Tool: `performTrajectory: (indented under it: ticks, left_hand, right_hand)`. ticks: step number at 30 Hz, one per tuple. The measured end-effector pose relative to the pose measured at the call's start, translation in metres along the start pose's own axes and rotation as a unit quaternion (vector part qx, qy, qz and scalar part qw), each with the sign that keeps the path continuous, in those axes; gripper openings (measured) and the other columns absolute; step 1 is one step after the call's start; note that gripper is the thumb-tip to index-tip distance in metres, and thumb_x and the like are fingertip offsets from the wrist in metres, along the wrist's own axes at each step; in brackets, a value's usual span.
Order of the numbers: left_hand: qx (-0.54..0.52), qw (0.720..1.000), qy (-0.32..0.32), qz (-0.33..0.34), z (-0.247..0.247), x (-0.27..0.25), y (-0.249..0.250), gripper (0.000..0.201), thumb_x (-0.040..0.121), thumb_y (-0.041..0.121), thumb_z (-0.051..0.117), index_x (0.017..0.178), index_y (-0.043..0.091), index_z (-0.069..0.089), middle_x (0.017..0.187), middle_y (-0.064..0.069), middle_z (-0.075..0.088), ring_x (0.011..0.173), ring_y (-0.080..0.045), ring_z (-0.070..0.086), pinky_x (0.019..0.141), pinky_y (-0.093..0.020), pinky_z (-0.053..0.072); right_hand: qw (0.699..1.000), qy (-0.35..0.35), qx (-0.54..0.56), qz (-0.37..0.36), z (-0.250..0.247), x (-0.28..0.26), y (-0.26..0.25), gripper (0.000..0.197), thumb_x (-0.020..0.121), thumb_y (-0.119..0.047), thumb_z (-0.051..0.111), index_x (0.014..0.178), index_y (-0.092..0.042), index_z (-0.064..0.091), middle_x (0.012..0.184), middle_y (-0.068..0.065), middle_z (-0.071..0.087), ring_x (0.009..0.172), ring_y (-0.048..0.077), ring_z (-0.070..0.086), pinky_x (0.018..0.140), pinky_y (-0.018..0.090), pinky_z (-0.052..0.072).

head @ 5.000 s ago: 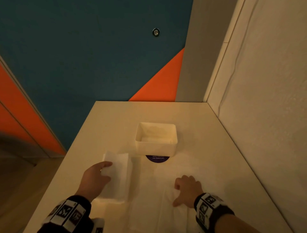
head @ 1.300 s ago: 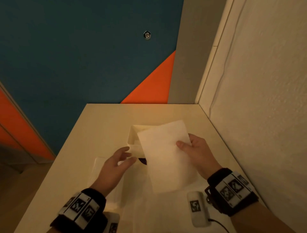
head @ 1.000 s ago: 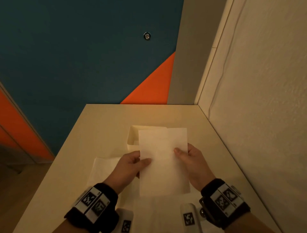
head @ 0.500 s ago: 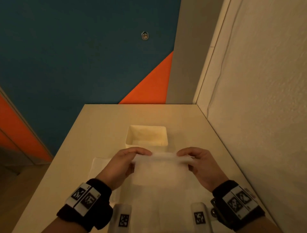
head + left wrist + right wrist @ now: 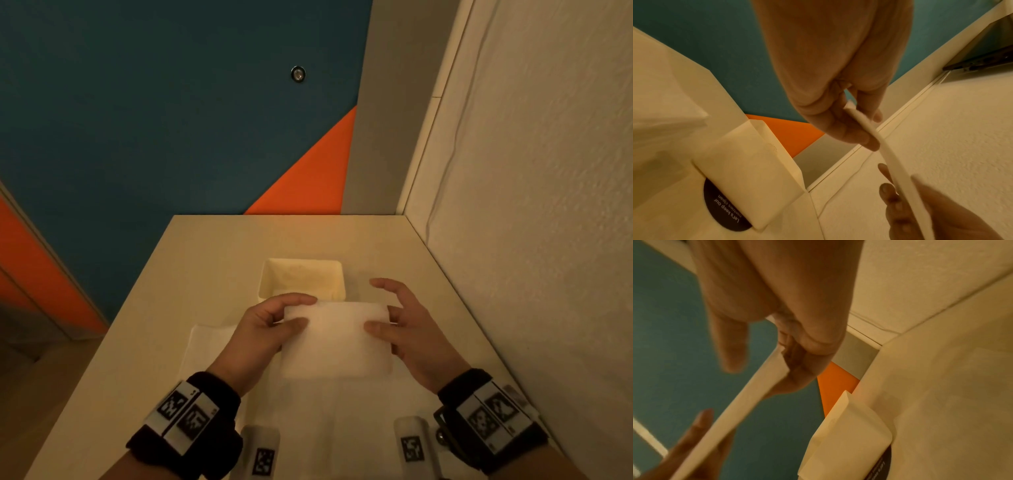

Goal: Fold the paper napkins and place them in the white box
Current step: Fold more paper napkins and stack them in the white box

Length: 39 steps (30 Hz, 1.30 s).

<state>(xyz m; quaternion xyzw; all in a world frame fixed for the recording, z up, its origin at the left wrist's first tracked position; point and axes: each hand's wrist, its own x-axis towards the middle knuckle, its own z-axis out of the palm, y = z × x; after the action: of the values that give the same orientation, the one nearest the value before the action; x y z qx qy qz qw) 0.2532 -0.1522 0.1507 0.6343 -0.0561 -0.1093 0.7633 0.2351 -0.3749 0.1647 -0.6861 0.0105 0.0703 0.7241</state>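
A folded white napkin (image 5: 337, 341) hangs in the air just in front of the white box (image 5: 301, 274). My left hand (image 5: 294, 313) pinches its left edge, thumb on top and fingers behind. My right hand (image 5: 385, 310) pinches the right edge with the thumb on top, its index finger stretched out toward the box. In the left wrist view the napkin (image 5: 890, 154) shows edge-on between my left hand (image 5: 861, 125) and the right hand's fingers (image 5: 890, 194). In the right wrist view the napkin (image 5: 748, 399) is pinched the same way by my right hand (image 5: 791, 363).
A pile of napkins (image 5: 205, 346) lies on the table (image 5: 212, 260) at the left, and unfolded sheets (image 5: 325, 411) lie under my hands. A dark round sticker (image 5: 721, 207) sits under the box's near side (image 5: 748, 170). A white wall (image 5: 531, 240) borders the table on the right.
The tall sheet held up a second ago has been folded in half, top edge brought down toward me. Both hands now hold the shorter, thicker rectangle lower, in front of the box.
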Motion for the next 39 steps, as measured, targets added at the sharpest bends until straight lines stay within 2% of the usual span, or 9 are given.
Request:
performTrajectory:
  ticks: [5,10,12,15,19,22,27,33,39]
  left_hand:
    - [0.106,0.987,-0.118,-0.004,0.002,-0.003,0.009,0.024,0.086,0.000,0.061,0.096,0.018,0.074,0.097,0.014,0.071,0.084,-0.002,0.065,0.068,-0.016,0.049]
    - [0.259,0.950,-0.174,0.029,0.005,0.001,0.001,0.030,0.084,0.002,0.066,0.094,0.029,0.075,0.102,0.006,0.070,0.080,-0.012,0.065,0.073,-0.024,0.052]
    - [0.281,0.944,-0.171,0.037,0.006,0.003,-0.003,0.033,0.083,0.000,0.066,0.093,0.030,0.074,0.094,0.006,0.070,0.075,-0.003,0.061,0.071,-0.017,0.048]
    - [0.263,0.956,-0.125,0.024,0.004,0.004,-0.002,0.037,0.083,-0.006,0.063,0.092,0.029,0.072,0.090,0.020,0.070,0.074,0.009,0.061,0.069,-0.008,0.045]
    - [0.140,0.990,0.011,-0.022,-0.017,-0.001,-0.004,0.033,0.085,-0.007,0.058,0.097,0.021,0.072,0.105,0.005,0.068,0.078,-0.009,0.068,0.067,-0.022,0.055]
    - [0.093,0.991,0.092,-0.033,-0.041,-0.012,-0.013,0.036,0.087,-0.006,0.056,0.107,0.022,0.068,0.115,0.007,0.061,0.086,-0.013,0.065,0.060,-0.021,0.053]
    - [0.185,0.959,0.194,-0.094,-0.088,-0.031,-0.037,0.040,0.085,-0.004,0.059,0.112,0.025,0.064,0.121,-0.004,0.056,0.094,-0.029,0.060,0.074,-0.039,0.054]
    - [0.410,0.885,0.176,-0.129,-0.117,-0.039,-0.050,0.050,0.081,-0.002,0.065,0.125,0.021,0.058,0.132,-0.010,0.052,0.102,-0.025,0.052,0.087,-0.034,0.045]
    - [0.428,0.880,0.166,-0.119,-0.117,-0.041,-0.054,0.052,0.081,-0.001,0.065,0.127,0.022,0.056,0.132,-0.009,0.052,0.107,-0.027,0.053,0.092,-0.037,0.044]
  right_hand:
    - [0.973,-0.036,-0.220,-0.067,-0.007,0.009,-0.001,0.062,0.081,0.005,0.064,0.119,-0.041,0.048,0.086,0.015,0.068,0.081,0.032,0.066,0.075,0.046,0.057]
    - [0.918,-0.125,-0.352,-0.131,0.003,0.018,-0.004,0.057,0.080,-0.007,0.066,0.124,-0.037,0.046,0.070,-0.002,0.056,0.064,0.008,0.053,0.060,0.017,0.041]
    - [0.920,-0.136,-0.341,-0.135,0.009,0.021,-0.003,0.056,0.080,-0.009,0.066,0.123,-0.039,0.046,0.076,0.003,0.057,0.068,0.010,0.053,0.063,0.019,0.041]
    - [0.950,-0.092,-0.274,-0.118,0.013,0.028,0.005,0.049,0.082,-0.011,0.069,0.120,-0.036,0.050,0.076,0.004,0.058,0.064,0.013,0.052,0.063,0.026,0.044]
    - [0.952,0.024,-0.299,-0.063,0.013,0.031,0.034,0.029,0.084,-0.019,0.070,0.107,-0.029,0.055,0.087,-0.002,0.057,0.073,0.010,0.054,0.071,0.023,0.046]
    - [0.886,-0.061,-0.459,0.021,0.012,0.019,0.070,0.030,0.085,-0.025,0.067,0.113,-0.027,0.056,0.104,-0.006,0.053,0.097,0.013,0.053,0.086,0.024,0.044]
    - [0.774,-0.159,-0.606,0.097,0.018,-0.007,0.117,0.080,0.074,-0.053,0.069,0.141,-0.027,0.034,0.140,-0.005,0.031,0.128,0.020,0.031,0.106,0.037,0.029]
    - [0.765,-0.151,-0.618,0.100,0.020,-0.018,0.130,0.098,0.066,-0.064,0.071,0.145,-0.031,0.023,0.149,-0.008,0.017,0.137,0.021,0.020,0.113,0.042,0.022]
    - [0.757,-0.136,-0.636,0.070,0.023,-0.022,0.131,0.072,0.081,-0.055,0.060,0.143,-0.034,0.030,0.153,-0.009,0.016,0.140,0.020,0.018,0.113,0.040,0.019]
